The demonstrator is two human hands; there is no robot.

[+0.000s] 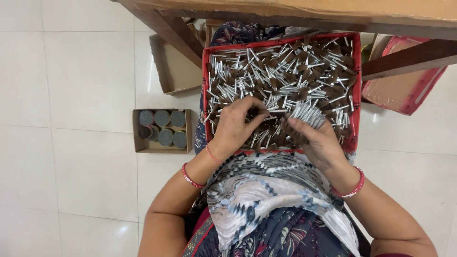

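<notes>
A red tray (205, 71) rests on my lap, heaped with small brown pieces on thin silver stems (285, 71). My left hand (235, 124) reaches into the near part of the heap, its fingers bent down among the pieces. My right hand (320, 140) grips a fanned bundle of the silver-stemmed pieces (307, 113) over the tray's near right side. Both wrists wear red bangles.
A small cardboard box (138, 143) holding several grey round bundles sits on the white tile floor to my left. An open cardboard box (173, 71) lies behind it. A wooden table (304, 14) spans the top. A red tray (404, 90) leans at the right.
</notes>
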